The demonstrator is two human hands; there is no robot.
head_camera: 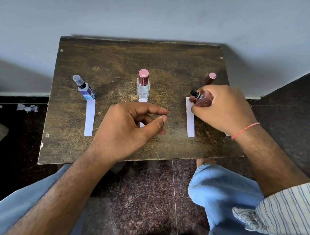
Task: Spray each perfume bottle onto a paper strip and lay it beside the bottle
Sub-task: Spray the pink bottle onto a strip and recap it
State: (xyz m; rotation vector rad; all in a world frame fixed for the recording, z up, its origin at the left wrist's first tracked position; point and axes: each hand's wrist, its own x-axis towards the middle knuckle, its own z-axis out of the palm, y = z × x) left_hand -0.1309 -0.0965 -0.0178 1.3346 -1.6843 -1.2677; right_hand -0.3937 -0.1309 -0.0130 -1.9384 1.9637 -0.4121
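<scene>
The right hand (pixel 224 108) is wrapped around a pink perfume bottle (pixel 204 100), tilted so that its black spray nozzle (pixel 194 93) points left and sits just over the far end of a white paper strip (pixel 190 117). That strip lies flat on the desk (pixel 118 67), running near to far, and the hand's fingertips touch its right edge. A thin red thread (pixel 245 130) circles the right wrist. Just beyond the hand stands the bottle's dark red cap (pixel 209 79) with a pink top.

The left hand (pixel 130 125) hovers over the middle of the desk, grasping nothing, its fingers loosely curled with thumb and forefinger apart. It covers most of a second strip (pixel 142 100), whose far end shows at the base of a clear bottle with a pink cap (pixel 143 86), upright at the centre.

At the left stands a blue bottle with a clear cap (pixel 85 89), and a third strip (pixel 89 117) lies on the desk with its far end touching that bottle's base.

Scraps of paper (pixel 27 107) lie on the dark floor, far left.
</scene>
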